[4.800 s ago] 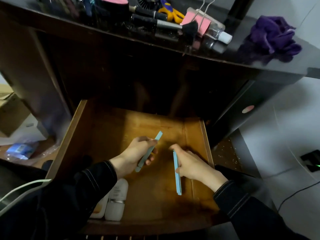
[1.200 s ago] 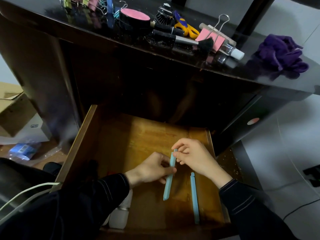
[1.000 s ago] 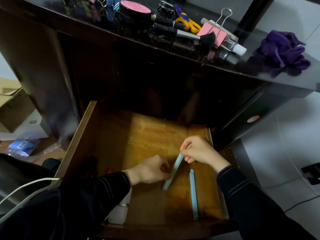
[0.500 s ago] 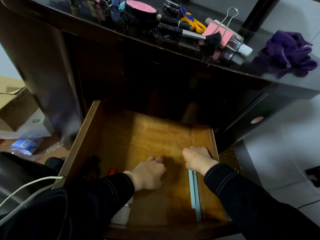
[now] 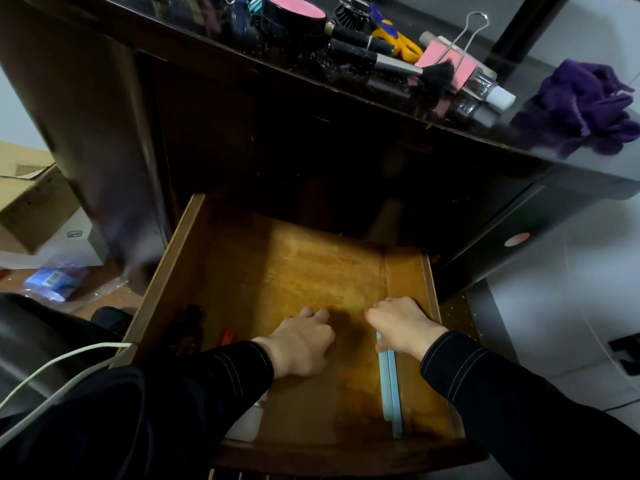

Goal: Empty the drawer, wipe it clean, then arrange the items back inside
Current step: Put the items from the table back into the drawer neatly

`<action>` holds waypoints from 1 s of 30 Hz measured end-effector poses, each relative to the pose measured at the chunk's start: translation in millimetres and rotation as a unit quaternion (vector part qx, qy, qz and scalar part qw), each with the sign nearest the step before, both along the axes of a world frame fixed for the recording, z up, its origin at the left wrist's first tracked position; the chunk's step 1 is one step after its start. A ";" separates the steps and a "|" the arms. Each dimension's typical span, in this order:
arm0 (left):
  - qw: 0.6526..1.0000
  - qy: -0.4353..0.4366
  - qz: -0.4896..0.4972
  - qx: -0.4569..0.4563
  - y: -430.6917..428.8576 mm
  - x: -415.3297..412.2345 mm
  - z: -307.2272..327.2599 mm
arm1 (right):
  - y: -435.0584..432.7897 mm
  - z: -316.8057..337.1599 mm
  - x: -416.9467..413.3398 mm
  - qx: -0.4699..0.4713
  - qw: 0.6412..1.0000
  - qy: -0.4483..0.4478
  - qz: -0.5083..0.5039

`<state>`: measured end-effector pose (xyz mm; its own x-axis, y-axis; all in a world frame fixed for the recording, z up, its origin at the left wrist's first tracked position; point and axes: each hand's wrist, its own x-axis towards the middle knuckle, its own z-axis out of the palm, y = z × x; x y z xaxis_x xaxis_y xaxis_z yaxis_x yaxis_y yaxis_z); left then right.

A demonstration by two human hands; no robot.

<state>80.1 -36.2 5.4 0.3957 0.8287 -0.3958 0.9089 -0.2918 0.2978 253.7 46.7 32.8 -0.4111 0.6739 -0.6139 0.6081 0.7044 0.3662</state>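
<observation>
The wooden drawer stands pulled out below the dark desk. Two light blue nail files lie side by side along the drawer's right side. My right hand covers their far ends, fingers curled down over them and thumb against the left file. My left hand rests on the drawer floor in the middle with its fingers curled under and nothing in it. A white bottle lies at the front left, mostly hidden under my left sleeve. A small red item and a dark item lie by the left wall.
On the desk top sit a pink-lidded black jar, makeup brushes, yellow scissors, a pink binder clip, a clear white-capped bottle and a purple cloth. Cardboard boxes stand on the floor at left.
The second blue file, held by both hands a second ago, now lies beside the first at the drawer's right. My left hand has let go and rests on the floor.
</observation>
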 end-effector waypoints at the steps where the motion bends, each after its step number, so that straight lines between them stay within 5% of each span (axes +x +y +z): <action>1: 1.000 0.000 -0.001 -0.001 0.4 0.0 -0.6 | -0.2 1.0 0.6 -0.001 1.000 0.001 0.003; 30: 1.000 0.000 -0.008 -0.006 2.3 -1.7 -1.8 | -25.0 3.3 17.3 0.026 0.996 -0.016 0.086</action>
<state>78.4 -33.9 3.6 0.4097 0.8169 -0.4059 0.9038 -0.3033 0.3019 271.1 21.7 36.0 -0.5034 0.6269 -0.5947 0.4678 0.7764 0.4225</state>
